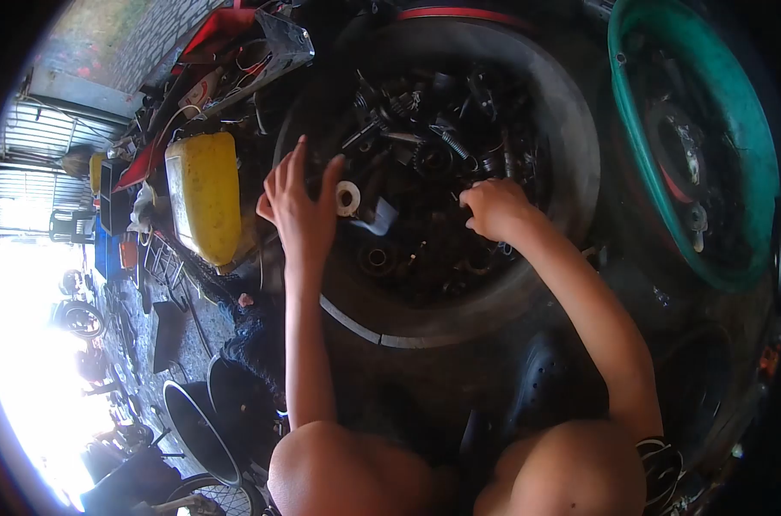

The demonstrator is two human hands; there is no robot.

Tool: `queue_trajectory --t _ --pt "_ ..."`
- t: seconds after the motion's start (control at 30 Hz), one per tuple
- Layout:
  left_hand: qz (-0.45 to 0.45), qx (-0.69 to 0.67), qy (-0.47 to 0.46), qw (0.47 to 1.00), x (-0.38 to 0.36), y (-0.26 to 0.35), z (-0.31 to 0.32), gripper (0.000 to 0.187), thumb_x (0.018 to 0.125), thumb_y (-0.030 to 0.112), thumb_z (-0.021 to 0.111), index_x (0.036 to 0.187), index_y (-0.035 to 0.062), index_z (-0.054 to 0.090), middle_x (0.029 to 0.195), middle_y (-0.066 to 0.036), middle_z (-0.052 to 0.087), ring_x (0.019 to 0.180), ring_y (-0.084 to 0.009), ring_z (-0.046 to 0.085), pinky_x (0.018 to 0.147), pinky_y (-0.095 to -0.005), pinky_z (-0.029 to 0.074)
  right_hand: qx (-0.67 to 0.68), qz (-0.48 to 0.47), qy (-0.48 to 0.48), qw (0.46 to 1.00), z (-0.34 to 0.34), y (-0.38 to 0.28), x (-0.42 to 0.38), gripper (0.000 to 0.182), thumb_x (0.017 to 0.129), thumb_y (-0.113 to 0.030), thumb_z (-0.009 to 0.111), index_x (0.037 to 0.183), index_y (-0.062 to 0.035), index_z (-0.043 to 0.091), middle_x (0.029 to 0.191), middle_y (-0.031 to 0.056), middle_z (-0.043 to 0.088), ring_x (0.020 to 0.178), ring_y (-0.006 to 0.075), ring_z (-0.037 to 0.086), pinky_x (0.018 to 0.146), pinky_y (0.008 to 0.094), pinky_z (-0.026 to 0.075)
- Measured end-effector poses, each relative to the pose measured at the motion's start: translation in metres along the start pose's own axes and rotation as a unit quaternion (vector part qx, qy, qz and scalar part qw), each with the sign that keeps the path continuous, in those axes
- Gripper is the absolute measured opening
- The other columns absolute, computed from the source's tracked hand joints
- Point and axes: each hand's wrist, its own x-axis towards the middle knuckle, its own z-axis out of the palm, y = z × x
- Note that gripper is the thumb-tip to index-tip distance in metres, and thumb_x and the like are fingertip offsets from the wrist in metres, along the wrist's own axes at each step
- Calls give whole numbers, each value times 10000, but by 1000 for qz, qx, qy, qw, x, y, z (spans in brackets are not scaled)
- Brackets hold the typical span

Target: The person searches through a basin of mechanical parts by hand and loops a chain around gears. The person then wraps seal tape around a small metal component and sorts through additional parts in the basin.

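Observation:
A wide dark basin [571, 163] holds a heap of greasy metal parts, among them a coil spring [452, 144] and a ring-shaped part [377, 257]. Over its left rim, my left hand [300, 202] is open, fingers spread and thumb apart. A pale ring [347, 199] with a dark hole is right beside that thumb, and a whitish flat piece [378, 216] lies just beyond it. My right hand [499, 211] reaches over the right part of the heap, its fingers curled down among the parts. What those fingers hold is too dark to make out.
A green tub [743, 103] with more parts stands at the right. To the left are a yellow jerrycan [214, 198], red bodywork [214, 39] and a dark bucket [199, 430]. A wheel [214, 494] is at the lower left. My knees are close below the basin.

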Motion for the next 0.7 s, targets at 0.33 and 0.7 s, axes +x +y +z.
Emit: queue_trajectory --t 0.33,0.7 --pt "60 -55 -77 994 -60 20 36 204 695 189 631 882 114 596 923 -10 532 930 -180 457 800 -342 272 -40 -180 55 981 28 -15 6 208 653 -49 546 854 -39 597 947 95 540 939 228 512 777 331 444" --pt "127 74 -214 966 -71 18 36 235 615 245 672 784 93 612 894 -25 516 997 -195 397 826 -422 248 23 -124 -92 988 27 -19 17 216 648 -53 556 854 0 595 993 148 547 989 256 498 817 337 441"
